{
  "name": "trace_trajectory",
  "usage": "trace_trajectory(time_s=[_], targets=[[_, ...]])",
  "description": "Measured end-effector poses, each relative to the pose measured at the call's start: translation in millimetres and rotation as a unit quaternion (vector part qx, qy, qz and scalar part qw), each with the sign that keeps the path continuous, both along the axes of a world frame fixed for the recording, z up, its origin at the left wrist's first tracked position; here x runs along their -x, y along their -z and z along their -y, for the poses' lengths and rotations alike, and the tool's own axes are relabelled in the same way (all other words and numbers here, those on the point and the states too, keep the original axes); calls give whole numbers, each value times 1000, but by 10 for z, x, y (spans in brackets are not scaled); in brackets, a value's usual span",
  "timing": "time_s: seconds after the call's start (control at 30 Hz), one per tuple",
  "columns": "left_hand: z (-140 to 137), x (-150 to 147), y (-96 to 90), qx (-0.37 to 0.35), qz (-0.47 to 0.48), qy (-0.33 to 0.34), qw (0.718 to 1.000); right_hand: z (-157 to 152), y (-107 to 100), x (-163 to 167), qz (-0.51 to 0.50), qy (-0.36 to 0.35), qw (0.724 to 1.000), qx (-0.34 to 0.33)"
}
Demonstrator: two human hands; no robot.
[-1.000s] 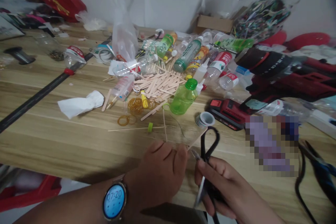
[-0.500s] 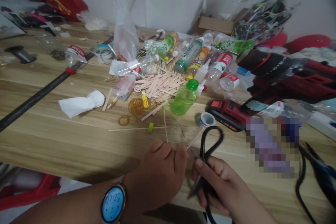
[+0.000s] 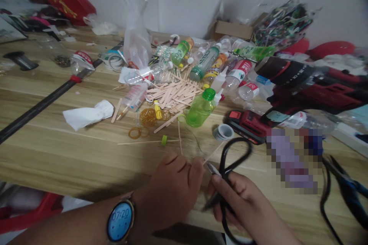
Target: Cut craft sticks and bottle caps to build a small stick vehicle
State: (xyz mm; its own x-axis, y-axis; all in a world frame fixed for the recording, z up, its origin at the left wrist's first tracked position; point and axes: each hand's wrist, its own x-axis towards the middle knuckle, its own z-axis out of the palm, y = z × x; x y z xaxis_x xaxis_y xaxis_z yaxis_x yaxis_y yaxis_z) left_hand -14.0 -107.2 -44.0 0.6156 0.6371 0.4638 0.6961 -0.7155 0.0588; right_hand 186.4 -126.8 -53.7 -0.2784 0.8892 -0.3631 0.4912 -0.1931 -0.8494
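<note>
My left hand (image 3: 175, 187) is closed in front of me, knuckles up. Thin wooden sticks (image 3: 213, 152) poke out past its fingers, and their gripped ends are hidden. In my right hand (image 3: 240, 195) is a pair of scissors (image 3: 221, 171) with black loop handles, held around the middle. The blades are spread and point left, the upper tip close to my left thumb. A dark thread (image 3: 197, 141) curls on the table just beyond my left hand. A green bottle (image 3: 200, 109) and a spool (image 3: 223, 132) stand past the sticks.
A pile of flat wooden sticks (image 3: 175, 92) lies mid-table, with rubber bands (image 3: 148, 116) before it. Several plastic bottles (image 3: 240, 72) lie behind. On the right are a red cordless drill (image 3: 313, 84) and pliers (image 3: 346, 193). A black bar (image 3: 43, 103) crosses the left side.
The scissors have turned slightly, and the lower blade tip has shifted a little left. My left hand keeps its closed grip. The whole view has shifted slightly.
</note>
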Motion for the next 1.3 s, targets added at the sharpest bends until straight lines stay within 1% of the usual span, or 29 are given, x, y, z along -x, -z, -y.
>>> trace_trajectory(time_s=[0.03,0.1,0.13,0.17,0.2,0.23,0.27,0.3,0.37,0.4,0.43,0.47,0.5,0.53,0.6,0.63,0.67,0.7,0.73,0.77,0.8,0.83,0.9,0.93,1.03,1.1,1.17,1.23,1.3], targets=[[3,-8,6,42,8,-12,999,-1,44,-49,80,-20,985,-148],[10,-35,12,124,20,-42,991,-13,129,-141,210,-72,896,-385],[11,-48,11,148,19,-52,987,-22,155,-166,242,-81,863,-437],[10,-57,10,148,13,-56,987,-32,163,-170,243,-80,859,-442],[6,-60,8,125,4,-50,991,-41,153,-152,218,-71,887,-402],[-1,-54,8,87,-6,-38,995,-47,125,-117,167,-51,932,-319],[-10,-41,9,39,-12,-24,999,-50,86,-70,94,-30,975,-198],[-20,-22,14,-6,-17,-8,1000,-50,43,-21,13,-10,998,-58],[-40,21,30,-62,-26,13,998,-40,-25,55,-116,23,977,176],[-47,38,40,-72,-28,19,997,-32,-40,70,-143,28,963,226],[-51,47,49,-70,-29,21,997,-25,-37,69,-138,27,967,214],[-51,48,55,-60,-24,21,998,-19,-18,52,-102,19,984,147],[-48,40,57,-33,-14,15,999,-16,12,25,-44,7,998,36],[-42,26,54,8,4,5,1000,-16,48,-9,27,-7,995,-97],[-26,-13,32,122,36,-37,991,-28,112,-70,165,-38,928,-332],[-20,-29,16,170,41,-63,983,-39,129,-87,208,-50,890,-402],[-15,-40,0,194,33,-78,977,-50,133,-91,227,-56,870,-435],[-14,-44,-13,187,15,-78,979,-61,123,-82,223,-55,873,-429],[-15,-39,-20,151,-9,-64,986,-68,103,-62,195,-49,902,-382],[-20,-28,-20,99,-32,-41,994,-70,75,-35,140,-41,945,-293],[-28,-10,-14,43,-49,-16,998,-66,45,-5,69,-26,982,-172],[-39,10,-3,-8,-58,3,998,-57,16,24,-9,-5,999,-39],[-65,48,28,-72,-62,3,995,-27,-28,75,-138,33,976,168],[-80,62,44,-90,-61,-3,994,-11,-39,97,-181,52,958,216],[-120,71,69,-115,-55,-12,992,27,-27,151,-213,76,945,235],[-135,59,57,-102,-40,-12,994,38,20,163,-149,64,971,176],[-132,48,25,-29,-5,-15,999,39,90,124,13,12,1000,-17],[-116,43,-14,101,47,-29,993,33,164,27,172,-51,955,-235],[-94,44,-42,231,93,-49,967,23,210,-96,245,-99,896,-357]])
